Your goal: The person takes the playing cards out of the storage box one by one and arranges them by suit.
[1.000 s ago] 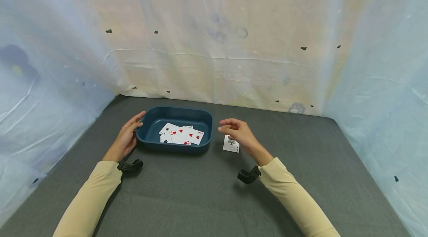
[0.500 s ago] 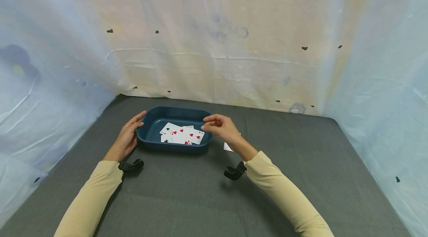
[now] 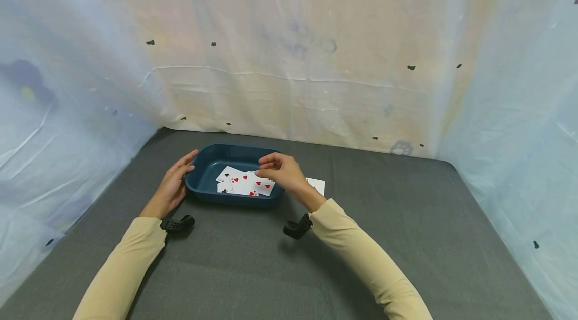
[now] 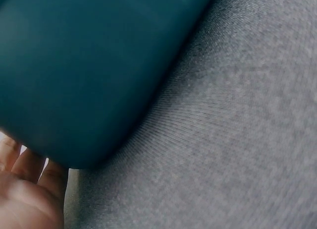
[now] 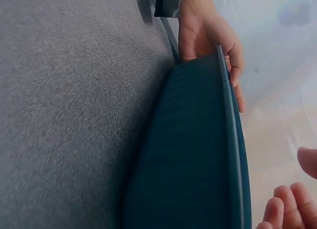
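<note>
A dark blue rectangular tub (image 3: pixel 235 199) holds several playing cards (image 3: pixel 244 182), with hearts and black suits showing. At its left end my left hand (image 3: pixel 172 184) grips the wall, thumb at the rim and fingers along the outside; those fingers (image 4: pixel 52 178) show against the tub's corner in the left wrist view. Over the tub's right side hovers my right hand (image 3: pixel 283 172), its thumb and loosely bent fingers apart; no card shows between them in the right wrist view. Another playing card (image 3: pixel 318 185) lies on the table just right of the tub, partly hidden by my right wrist.
Dark grey cloth covers the table (image 3: pixel 429 240). A pale patterned sheet (image 3: pixel 289 59) hangs behind it and along both sides. Black straps (image 3: pixel 298 227) sit on both wrists.
My right hand has moved left from above the card on the table to over the tub's right side. The left hand and the tub have stayed in place.
</note>
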### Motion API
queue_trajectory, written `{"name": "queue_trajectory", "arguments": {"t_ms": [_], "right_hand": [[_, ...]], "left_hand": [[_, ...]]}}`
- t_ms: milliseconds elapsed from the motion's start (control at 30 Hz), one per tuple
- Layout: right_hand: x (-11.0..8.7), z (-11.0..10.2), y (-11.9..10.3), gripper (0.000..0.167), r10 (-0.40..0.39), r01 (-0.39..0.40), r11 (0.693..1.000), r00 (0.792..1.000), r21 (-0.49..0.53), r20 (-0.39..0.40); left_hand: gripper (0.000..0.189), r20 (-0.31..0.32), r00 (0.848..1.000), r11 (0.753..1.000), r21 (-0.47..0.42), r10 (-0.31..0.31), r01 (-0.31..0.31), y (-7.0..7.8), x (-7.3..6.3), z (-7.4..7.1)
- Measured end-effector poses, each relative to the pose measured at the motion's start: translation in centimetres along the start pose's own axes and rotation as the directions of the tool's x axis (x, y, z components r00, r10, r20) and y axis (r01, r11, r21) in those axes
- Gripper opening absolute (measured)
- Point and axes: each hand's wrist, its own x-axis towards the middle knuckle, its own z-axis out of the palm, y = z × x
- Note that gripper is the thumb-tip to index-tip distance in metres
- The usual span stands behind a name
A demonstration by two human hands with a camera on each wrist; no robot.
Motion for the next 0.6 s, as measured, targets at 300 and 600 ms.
{"name": "queue_trajectory", "arguments": {"t_ms": [300, 600], "right_hand": [[1.3, 1.6, 0.2, 0.034, 0.063, -0.064, 0.992, 0.998, -0.111, -0.014], [2.4, 3.2, 0.3, 0.039, 0.13, -0.134, 0.976, 0.991, -0.172, -0.039]], "left_hand": [[0.053, 0.011, 1.0, 1.0, -0.001, 0.005, -0.005, -0.1, 0.1, 0.1], [0.053, -0.003, 1.0, 1.0, 0.0, 0.005, -0.005, -0.1, 0.3, 0.1]]}}
